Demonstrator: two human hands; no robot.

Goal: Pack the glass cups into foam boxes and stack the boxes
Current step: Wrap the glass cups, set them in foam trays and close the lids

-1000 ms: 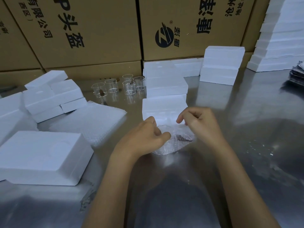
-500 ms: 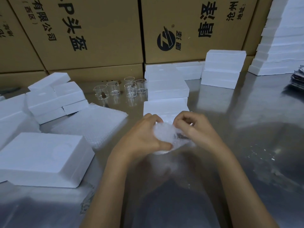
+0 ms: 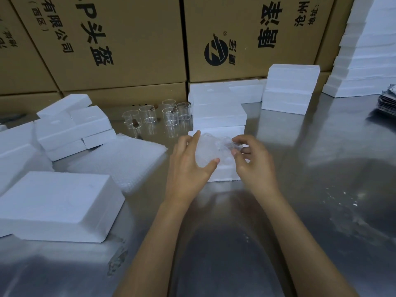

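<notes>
Cartons (image 3: 128, 39) are standing behind a steel table (image 3: 321, 168) that is carrying foam boxes (image 3: 57, 206) at left, centre and right, with bubble wrap (image 3: 120, 161) lying left of the hands. Five cups (image 3: 170, 116) are standing upright near the cartons. The left hand (image 3: 188, 166) is gripping, and the right hand (image 3: 252, 161) is pinching, a wrapped cup (image 3: 212, 151) above an open box (image 3: 225, 170).

Wrapped cup (image 3: 211, 150) lifted off table, now held over foam box (image 3: 222, 172). Bundle cradled by left hand (image 3: 188, 166); wrap end pinched by right hand (image 3: 252, 161), earlier spread flat.
</notes>
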